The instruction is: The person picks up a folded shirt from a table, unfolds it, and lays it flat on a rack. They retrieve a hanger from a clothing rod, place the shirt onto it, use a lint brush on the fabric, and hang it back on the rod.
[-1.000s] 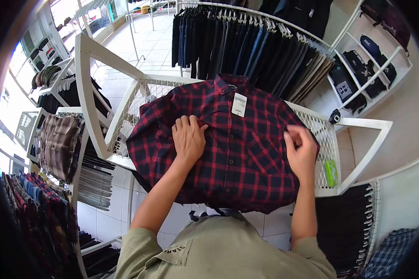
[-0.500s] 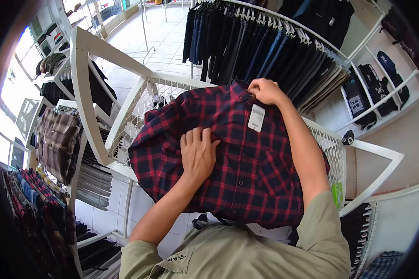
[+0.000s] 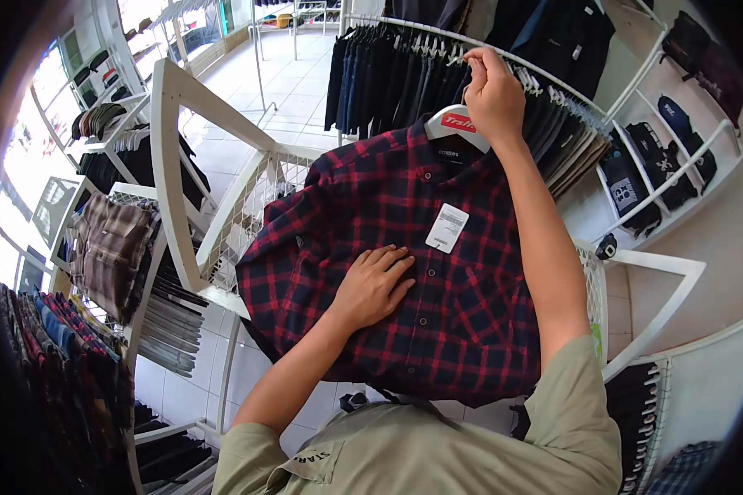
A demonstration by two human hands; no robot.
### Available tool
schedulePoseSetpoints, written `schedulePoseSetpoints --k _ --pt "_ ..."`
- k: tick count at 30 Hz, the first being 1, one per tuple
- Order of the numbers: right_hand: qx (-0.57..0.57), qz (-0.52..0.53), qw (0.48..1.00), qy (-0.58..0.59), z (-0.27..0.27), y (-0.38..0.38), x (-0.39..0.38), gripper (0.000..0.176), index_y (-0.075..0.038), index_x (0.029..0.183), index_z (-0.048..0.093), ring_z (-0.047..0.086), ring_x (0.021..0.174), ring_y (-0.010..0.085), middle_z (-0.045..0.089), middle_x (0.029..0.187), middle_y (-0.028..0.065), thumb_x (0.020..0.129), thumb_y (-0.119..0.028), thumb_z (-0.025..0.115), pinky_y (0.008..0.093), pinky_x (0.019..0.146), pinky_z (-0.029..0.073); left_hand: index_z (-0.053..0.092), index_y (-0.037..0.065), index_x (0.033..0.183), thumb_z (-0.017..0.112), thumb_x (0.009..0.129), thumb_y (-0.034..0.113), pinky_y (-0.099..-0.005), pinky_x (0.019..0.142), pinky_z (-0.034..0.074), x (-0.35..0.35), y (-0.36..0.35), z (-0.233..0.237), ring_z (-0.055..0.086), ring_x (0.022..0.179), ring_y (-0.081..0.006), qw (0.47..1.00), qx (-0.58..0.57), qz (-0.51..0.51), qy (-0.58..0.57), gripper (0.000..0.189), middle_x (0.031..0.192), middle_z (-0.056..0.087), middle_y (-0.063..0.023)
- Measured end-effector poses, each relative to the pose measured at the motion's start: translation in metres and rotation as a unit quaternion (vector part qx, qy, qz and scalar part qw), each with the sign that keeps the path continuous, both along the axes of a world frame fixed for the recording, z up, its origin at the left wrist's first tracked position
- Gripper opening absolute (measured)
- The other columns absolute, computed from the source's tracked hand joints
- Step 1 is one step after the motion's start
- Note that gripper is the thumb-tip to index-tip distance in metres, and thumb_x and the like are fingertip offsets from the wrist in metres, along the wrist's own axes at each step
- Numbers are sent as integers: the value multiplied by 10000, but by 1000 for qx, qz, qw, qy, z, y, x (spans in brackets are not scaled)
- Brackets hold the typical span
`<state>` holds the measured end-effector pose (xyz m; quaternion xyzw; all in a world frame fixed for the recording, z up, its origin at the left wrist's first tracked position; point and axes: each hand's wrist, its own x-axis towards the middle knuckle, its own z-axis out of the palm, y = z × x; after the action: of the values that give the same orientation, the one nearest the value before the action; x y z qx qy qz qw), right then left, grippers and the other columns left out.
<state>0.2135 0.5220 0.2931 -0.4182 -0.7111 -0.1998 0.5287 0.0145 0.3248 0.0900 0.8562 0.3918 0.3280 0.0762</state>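
Note:
A red and navy plaid shirt (image 3: 371, 206) lies front up across a white mesh-sided rack, with buttons down its front. My left hand (image 3: 373, 287) rests flat on its chest, fingers spread. Out of the shirt's collar rises a white hanger (image 3: 443, 115) with a red label. Above the collar, the closed fingers of my right hand (image 3: 494, 95) grip the hanger at its top; the hook is mostly hidden by them. A white price tag (image 3: 447, 228) hangs over the shirt front beside the button line.
Behind the shirt, a curved rail holds dark trousers (image 3: 396, 82) on clips. Folded plaid shirts (image 3: 107, 256) and hanging garments (image 3: 62, 363) stand at left. Bags (image 3: 636, 186) hang on the right wall. White frame bars (image 3: 169, 173) rise on both sides of the mesh rack (image 3: 231, 214).
My right hand has moved up and away from the collar, and the hanger with its red label now shows. My left hand has slid right across the shirt. The tag has shifted slightly.

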Motion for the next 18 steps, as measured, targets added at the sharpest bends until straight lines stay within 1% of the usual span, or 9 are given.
schedulePoseSetpoints --k 2,6,7,8,12,14,15,16,18 --pt "24 6 1000 -7 24 -32 -7 113 -121 1030 651 698 892 376 727 967 102 1021 -179 554 465 733 558 680 75 1275 702 942 273 -473 1081 436 -2 -2 8 568 1297 -328 999 41 13 -31 388 1336 644 -123" --pt "144 60 987 -28 83 -92 -13 108 -113 995 661 695 839 390 729 905 103 1007 -171 571 479 698 552 718 65 1166 811 793 112 -492 1068 449 -13 -11 85 582 1262 -354 963 226 69 -128 387 1247 669 -127" --pt "172 38 983 -54 97 -110 -12 142 -94 1092 701 710 768 273 731 876 94 1034 -176 601 353 701 537 711 66 1183 789 822 148 -491 1053 443 -20 -10 105 572 1260 -369 943 292 88 -134 378 1273 642 -139" --pt "151 63 985 -54 121 -153 -25 87 -22 1031 626 717 829 385 711 896 205 1020 -83 564 404 674 540 714 68 1196 786 820 142 -492 1051 441 -27 -17 131 569 1260 -379 924 337 123 -129 389 1289 634 -152" --pt "189 95 977 -34 167 -238 -36 85 -1 1009 620 695 708 334 666 788 180 1017 -66 565 368 636 509 625 124 1361 764 890 337 -486 1072 404 -45 -39 209 556 1267 -375 865 448 193 -120 535 1332 601 -155" --pt "226 85 969 -56 181 -266 -32 86 0 1014 623 684 685 295 657 770 171 1019 -64 566 342 625 495 629 126 1343 756 898 374 -467 1036 432 -50 -63 238 610 1169 -334 888 428 145 -83 526 1215 656 -129" --pt "248 70 964 -63 185 -283 -33 105 8 997 630 653 655 240 648 754 153 1021 -82 582 334 612 476 652 112 1236 742 907 384 -452 883 507 -50 -71 247 679 978 -319 892 429 119 -81 437 1019 704 -111" --pt "250 64 964 -63 183 -293 -28 105 8 997 630 653 655 240 648 754 153 1021 -82 582 334 612 476 652 112 1236 742 907 384 -452 883 507 -48 -83 251 679 978 -319 891 431 114 -82 437 1019 704 -111" --pt "258 30 955 -144 178 -310 -10 147 19 988 644 623 649 183 656 764 129 1029 -114 597 321 609 462 652 90 1176 743 915 348 -461 764 528 -44 -105 253 703 856 -380 941 298 133 -92 378 931 721 -149"
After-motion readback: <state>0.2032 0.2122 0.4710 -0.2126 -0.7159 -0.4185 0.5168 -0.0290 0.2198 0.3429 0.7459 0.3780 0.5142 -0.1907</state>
